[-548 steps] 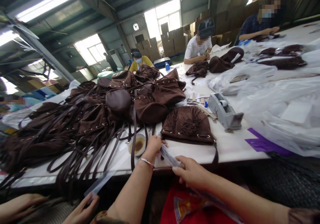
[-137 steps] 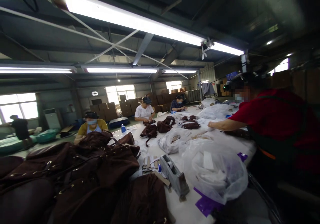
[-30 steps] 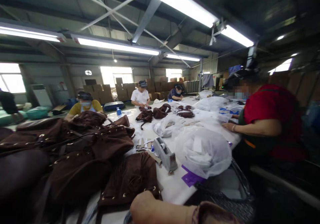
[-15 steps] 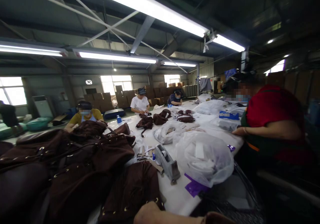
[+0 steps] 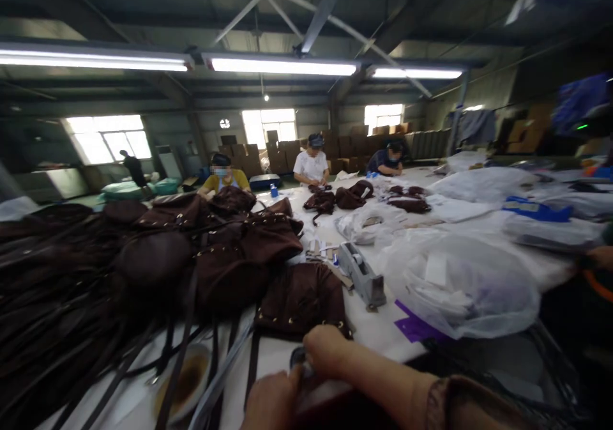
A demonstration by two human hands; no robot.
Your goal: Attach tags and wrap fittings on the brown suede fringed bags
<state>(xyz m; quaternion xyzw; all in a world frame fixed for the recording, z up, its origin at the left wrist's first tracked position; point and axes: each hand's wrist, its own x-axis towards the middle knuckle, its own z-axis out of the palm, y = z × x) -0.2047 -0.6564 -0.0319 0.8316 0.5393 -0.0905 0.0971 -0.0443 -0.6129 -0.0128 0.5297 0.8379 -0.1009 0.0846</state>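
Observation:
At the bottom centre, my right hand (image 5: 325,352) is curled beside a small dark object (image 5: 297,356) that is too blurred to name. My left hand (image 5: 272,397) is just below and left of it, its fingers closed near the same object. Directly beyond my hands lies a dark brown bag (image 5: 304,299) with metal eyelets along its near edge. A grey tape dispenser (image 5: 363,276) stands to the right of this bag. More brown bags (image 5: 230,280) with long straps are heaped on the left.
Clear plastic bags (image 5: 464,289) with white contents cover the table's right side, near a purple piece (image 5: 416,324). A round container (image 5: 184,382) is at the lower left. Several people work across the table; another person's hand (image 5: 601,257) shows at the right edge.
The view has swung right-to-left and downward, bringing more of the brown heap into sight. My left hand has come into view, and my right hand is now beside it.

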